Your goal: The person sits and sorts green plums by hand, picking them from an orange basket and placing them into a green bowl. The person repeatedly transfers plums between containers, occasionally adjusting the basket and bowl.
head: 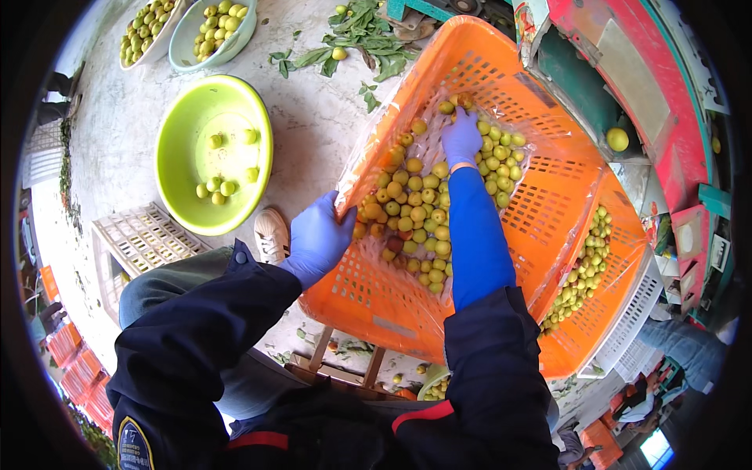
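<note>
My left hand, in a purple glove, grips the near-left rim of an orange perforated plastic crate. Clear plastic film lines this crate and hangs over its rim. Inside lie many small yellow-green round fruits, a few of them reddish brown. My right hand, gloved and with a blue sleeve above it, reaches down among the fruits toward the far side. Its fingertips are at a brownish fruit; whether they hold it is hidden by the hand.
To the left stand a lime-green basin with several fruits and a white crate. Two fruit-filled basins are beyond. Another orange crate holds fruits at right, beside red and green machinery. Leaves litter the floor.
</note>
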A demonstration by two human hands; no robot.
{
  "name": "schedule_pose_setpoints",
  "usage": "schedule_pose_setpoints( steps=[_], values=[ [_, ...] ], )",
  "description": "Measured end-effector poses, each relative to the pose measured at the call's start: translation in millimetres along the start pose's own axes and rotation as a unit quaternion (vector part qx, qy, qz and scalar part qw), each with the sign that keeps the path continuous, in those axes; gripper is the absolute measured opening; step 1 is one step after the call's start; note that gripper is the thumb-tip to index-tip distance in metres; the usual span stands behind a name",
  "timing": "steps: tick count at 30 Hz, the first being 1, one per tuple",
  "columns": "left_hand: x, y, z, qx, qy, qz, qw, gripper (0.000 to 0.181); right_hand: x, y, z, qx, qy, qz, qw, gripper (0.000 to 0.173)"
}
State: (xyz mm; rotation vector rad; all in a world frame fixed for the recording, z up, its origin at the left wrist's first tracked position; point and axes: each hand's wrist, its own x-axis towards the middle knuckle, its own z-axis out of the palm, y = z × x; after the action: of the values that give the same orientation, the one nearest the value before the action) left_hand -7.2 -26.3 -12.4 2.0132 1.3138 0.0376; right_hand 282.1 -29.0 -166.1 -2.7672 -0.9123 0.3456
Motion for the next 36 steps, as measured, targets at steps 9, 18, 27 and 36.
schedule_pose_setpoints(
  steps=[9, 18, 27, 36],
  values=[
    [0.0, 1.9, -2.8, -0.013, -0.016, -0.005, 1.000, 0.027, 0.8, -16.5, 21.7, -0.120, -0.158, -0.053, 0.979, 0.050],
    [-1.7, 2.2, -2.6, 0.014, -0.010, -0.006, 1.000, 0.031, -100.2, 12.2, 1.8, 0.807, -0.310, 0.161, 0.477, 0.028],
    [5.6, -51.5, 34.0, 0.075, -0.023, 0.104, 0.991, 0.029, -170.4, -182.8, -156.4, 0.785, -0.436, -0.013, 0.439, 0.028],
    [-2.3, -31.0, 23.1, -0.012, 0.089, 0.127, 0.988, 0.032, -178.0, -204.0, -124.4, 0.725, -0.214, -0.190, 0.627, 0.032]
  ],
)
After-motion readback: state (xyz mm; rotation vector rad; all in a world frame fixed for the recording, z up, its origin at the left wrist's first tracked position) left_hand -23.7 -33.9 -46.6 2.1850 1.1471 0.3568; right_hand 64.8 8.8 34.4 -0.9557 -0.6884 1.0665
